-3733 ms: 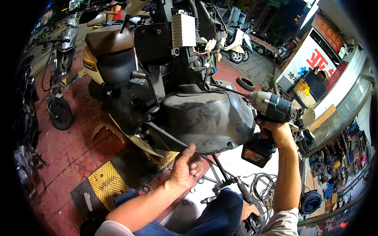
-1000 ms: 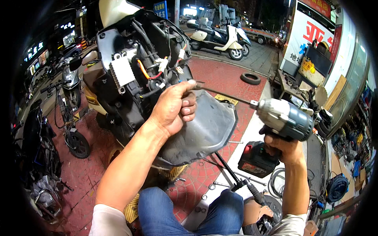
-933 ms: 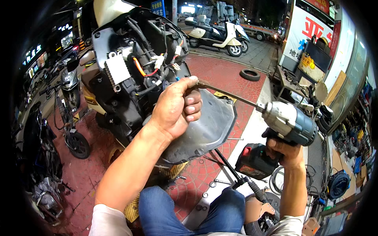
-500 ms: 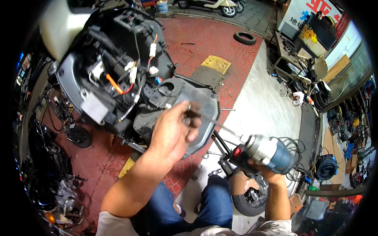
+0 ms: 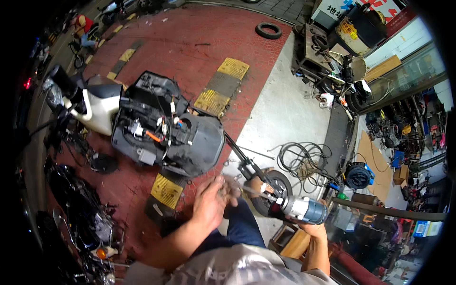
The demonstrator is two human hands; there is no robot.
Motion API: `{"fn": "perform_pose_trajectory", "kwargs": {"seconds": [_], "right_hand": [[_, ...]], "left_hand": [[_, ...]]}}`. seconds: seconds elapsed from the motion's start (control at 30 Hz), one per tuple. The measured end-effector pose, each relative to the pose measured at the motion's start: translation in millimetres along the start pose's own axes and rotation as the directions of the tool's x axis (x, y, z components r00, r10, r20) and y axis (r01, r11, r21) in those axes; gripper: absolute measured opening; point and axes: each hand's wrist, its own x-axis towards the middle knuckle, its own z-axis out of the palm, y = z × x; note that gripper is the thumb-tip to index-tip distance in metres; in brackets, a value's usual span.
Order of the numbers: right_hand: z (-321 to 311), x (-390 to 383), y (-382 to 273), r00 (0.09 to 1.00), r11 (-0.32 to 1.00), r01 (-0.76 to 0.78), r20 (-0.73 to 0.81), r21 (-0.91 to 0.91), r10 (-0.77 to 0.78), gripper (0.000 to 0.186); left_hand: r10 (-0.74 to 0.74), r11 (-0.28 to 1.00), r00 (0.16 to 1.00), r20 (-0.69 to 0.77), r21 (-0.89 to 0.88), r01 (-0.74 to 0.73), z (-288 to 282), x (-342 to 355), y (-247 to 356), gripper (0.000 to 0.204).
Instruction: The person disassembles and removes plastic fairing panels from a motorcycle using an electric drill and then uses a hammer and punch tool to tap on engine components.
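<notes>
My right hand (image 5: 311,228) grips a teal and grey power driver (image 5: 304,209) from below. A long thin bit (image 5: 251,191) reaches from the driver toward my left hand (image 5: 211,199). The left fingers are curled together close to the bit's tip, partly blurred; what they hold, if anything, cannot be made out. Beyond my hands stands a partly stripped scooter (image 5: 202,147) with dark plastic panels. Loose white connectors and an orange cable (image 5: 152,136) show in its open middle. Both hands are apart from the scooter.
A wheel (image 5: 280,183) lies just beyond the driver, near a coiled black cable (image 5: 304,156). A motorcycle (image 5: 80,204) stands at left. Yellow-black ramp pieces (image 5: 166,190) and a tyre (image 5: 269,31) lie on the ground. A cluttered workbench (image 5: 313,57) stands far right. A person (image 5: 84,29) is far left.
The scooter now appears smaller and farther off, with more ground around it in view. My hands and the driver have moved away from its panel, down and back toward me.
</notes>
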Motion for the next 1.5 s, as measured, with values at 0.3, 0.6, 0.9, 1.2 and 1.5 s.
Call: {"fn": "perform_pose_trajectory", "kwargs": {"seconds": [0.3,0.6,0.9,1.2,1.5], "right_hand": [[-100.1,45.5,-95.9,0.938,0.966,0.130,-0.344,0.223,-0.047,0.042],[-221.1,281.3,-63.7,0.953,0.633,0.264,-0.299,0.727,-0.054,0.030],[-225.3,637.4,-16.7,0.947,0.840,0.280,0.010,0.465,-0.321,0.054],[-166.5,798.4,-52.2,0.282,0.892,0.374,0.885,0.254,-0.370,0.074],[2.6,832.0,-20.7,-0.169,0.768,0.570,0.957,0.291,-0.237,0.070]], "left_hand": [[-0.298,0.930,0.903,0.309,-0.118,0.348,101.5,52.3,6.1,0.032],[-0.285,0.949,0.958,-0.036,-0.148,0.277,117.8,223.4,30.8,0.037],[-0.059,0.983,0.934,-0.353,-0.185,-0.008,195.8,453.3,47.2,0.040],[0.599,0.791,0.787,-0.145,0.259,-0.555,344.2,531.9,201.7,0.049],[0.792,0.537,0.539,-0.287,0.747,-0.391,231.7,549.0,172.9,0.042]]}}
